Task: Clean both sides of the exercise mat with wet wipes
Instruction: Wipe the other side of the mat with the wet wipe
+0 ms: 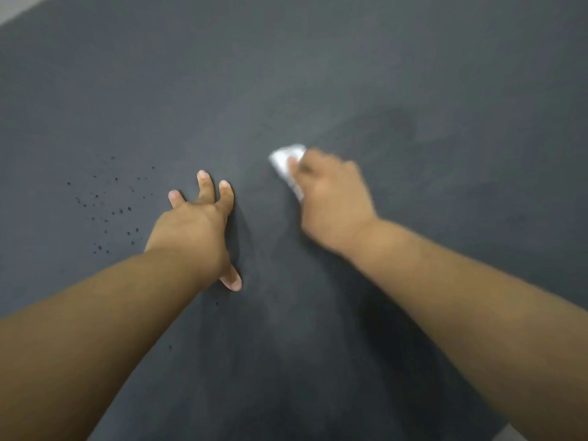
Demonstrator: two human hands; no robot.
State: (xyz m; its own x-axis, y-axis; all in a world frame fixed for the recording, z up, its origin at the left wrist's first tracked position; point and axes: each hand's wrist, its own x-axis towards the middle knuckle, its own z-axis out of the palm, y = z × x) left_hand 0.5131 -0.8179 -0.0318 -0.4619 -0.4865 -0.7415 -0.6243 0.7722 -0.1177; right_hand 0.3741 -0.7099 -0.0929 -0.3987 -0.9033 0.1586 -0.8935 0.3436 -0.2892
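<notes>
A dark grey exercise mat fills almost the whole head view. My right hand is blurred and presses a crumpled white wet wipe onto the mat right of centre; the wipe sticks out past my fingers on the far left side. My left hand rests flat on the mat with fingers spread, left of the wipe, holding nothing. Darker damp streaks show on the mat beyond my right hand.
Small dark specks lie scattered on the mat left of my left hand. A strip of pale floor shows at the top left corner, and another sliver of floor at the bottom right.
</notes>
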